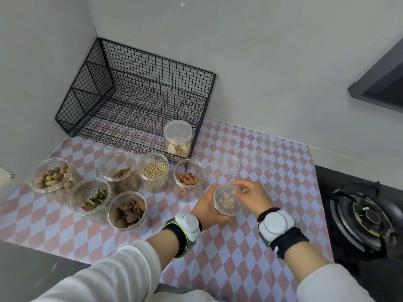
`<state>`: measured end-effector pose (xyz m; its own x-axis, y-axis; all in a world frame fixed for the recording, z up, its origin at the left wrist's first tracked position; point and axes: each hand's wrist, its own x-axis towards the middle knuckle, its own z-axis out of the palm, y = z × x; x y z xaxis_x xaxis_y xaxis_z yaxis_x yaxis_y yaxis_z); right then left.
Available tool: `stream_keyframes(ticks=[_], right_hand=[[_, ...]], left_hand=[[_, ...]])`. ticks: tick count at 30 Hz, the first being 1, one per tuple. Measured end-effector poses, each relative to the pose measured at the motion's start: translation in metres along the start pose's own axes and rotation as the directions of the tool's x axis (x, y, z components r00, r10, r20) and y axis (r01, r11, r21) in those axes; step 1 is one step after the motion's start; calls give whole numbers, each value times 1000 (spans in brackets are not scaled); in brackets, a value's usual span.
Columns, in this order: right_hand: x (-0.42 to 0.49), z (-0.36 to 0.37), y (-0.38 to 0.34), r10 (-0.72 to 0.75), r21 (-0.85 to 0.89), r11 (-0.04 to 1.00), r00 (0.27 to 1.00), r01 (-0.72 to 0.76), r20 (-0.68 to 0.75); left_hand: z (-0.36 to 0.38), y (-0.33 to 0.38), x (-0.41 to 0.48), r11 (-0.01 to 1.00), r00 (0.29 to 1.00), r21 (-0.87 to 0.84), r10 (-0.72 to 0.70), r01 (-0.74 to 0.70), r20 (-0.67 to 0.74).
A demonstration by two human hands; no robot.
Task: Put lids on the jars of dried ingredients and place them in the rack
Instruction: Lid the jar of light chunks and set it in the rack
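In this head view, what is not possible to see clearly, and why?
- Head view: left hand fingers, hidden behind the small clear plastic jar it holds.
- Whether the jar's clear lid sits fully closed: right hand covers its rim.
- Count of loose transparent lids on the pink checked mat: too faint.
- White object at left edge: cut off.

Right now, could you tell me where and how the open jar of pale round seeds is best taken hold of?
Grip the jar of pale round seeds round its side wall, below the rim, coming from the near side. It stands upright and lidless, so keep it level. The jar of brown pieces and the jar of orange pieces crowd its sides, and the rack stands behind.
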<state>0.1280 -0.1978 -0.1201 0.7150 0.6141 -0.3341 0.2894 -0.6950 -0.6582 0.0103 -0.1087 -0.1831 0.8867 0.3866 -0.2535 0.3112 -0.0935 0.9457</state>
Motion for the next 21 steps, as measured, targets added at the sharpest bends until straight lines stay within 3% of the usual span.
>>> stream_keyframes(ticks=[2,6,9,13,15,18,21], right_hand=[[-3,-2,-7,-51,-183,981,996,65,78],[-14,2,-19,-72,-370,907,941,199,331],[-18,8,-17,-95,-431,870,938,241,333],[-15,-1,-24,-102,-523,792,913,315,394],[-14,-3,-32,-80,-639,705,930,307,359],[-15,2,-42,-11,-791,596,987,136,161],[-17,-2,-44,22,-761,646,995,57,93]], left_hand=[[0,6,-1,999,1000,42,21,-20,-5],[4,2,3,982,999,186,31,-27,-16],[3,-3,2,981,999,192,0,7,-36],[-2,21,-11,990,998,127,67,-64,-19],[-1,21,-11,988,998,140,63,-59,-26],[0,15,-7,988,996,137,77,-70,-46],[-2,18,-7,989,996,130,78,-72,-42]])
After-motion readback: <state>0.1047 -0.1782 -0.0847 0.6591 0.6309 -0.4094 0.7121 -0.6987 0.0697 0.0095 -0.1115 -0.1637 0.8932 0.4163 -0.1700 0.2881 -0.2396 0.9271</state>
